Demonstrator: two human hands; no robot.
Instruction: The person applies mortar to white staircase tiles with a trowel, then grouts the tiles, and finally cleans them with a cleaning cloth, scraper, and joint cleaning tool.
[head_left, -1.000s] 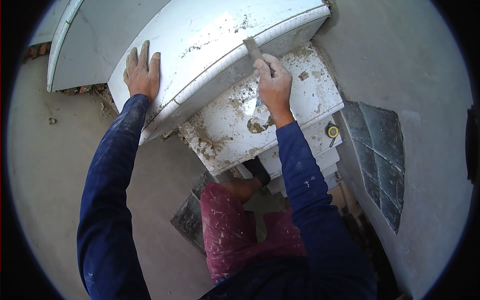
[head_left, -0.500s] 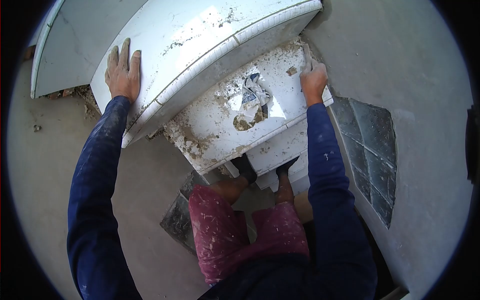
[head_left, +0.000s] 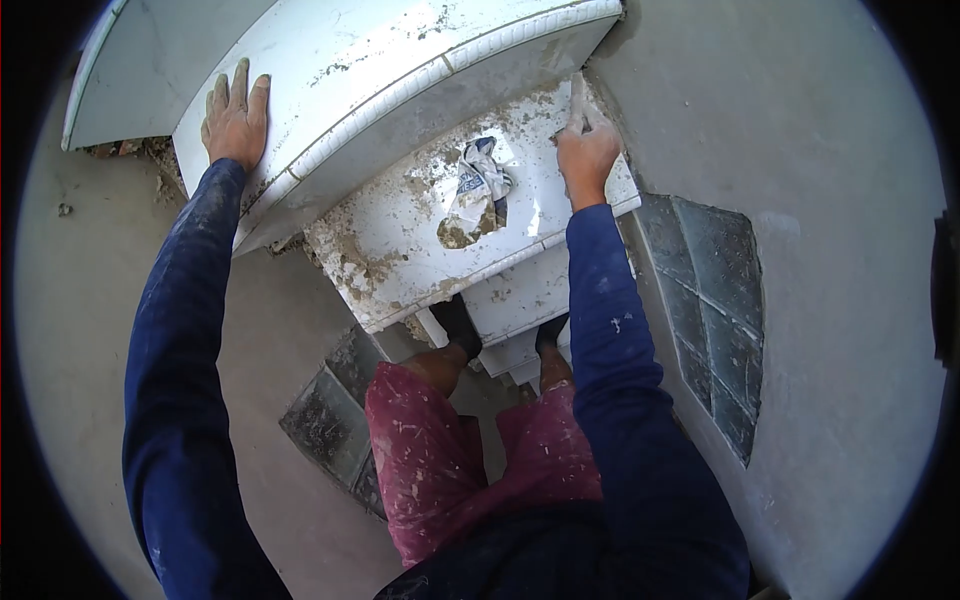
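Observation:
My left hand (head_left: 236, 128) lies flat with spread, dusty fingers on the white tiled upper step (head_left: 330, 95), near its left end. My right hand (head_left: 588, 158) is closed low over the far right end of the lower white step (head_left: 550, 200). A narrow pale grey strip (head_left: 577, 98) points from its fingers toward the corner where step and wall meet; I cannot tell whether it is a flat blade or a dusty finger. Dried mortar crumbs speckle both treads. A crumpled printed bag (head_left: 480, 180) lies on the lower tread, left of my right hand.
A curved ribbed edge (head_left: 400, 95) runs along the upper step. More steps (head_left: 515, 300) go down beneath my feet. Dark tiles (head_left: 715, 300) show in an opening in the grey wall (head_left: 820, 200) at right, and others (head_left: 335, 420) lie at lower left. Rubble (head_left: 160, 155) fills a gap at left.
The whole view has shifted, so the steps sit a little further left and up. My left hand stays flat on the upper step. My right hand has moved slightly left along the lower tread.

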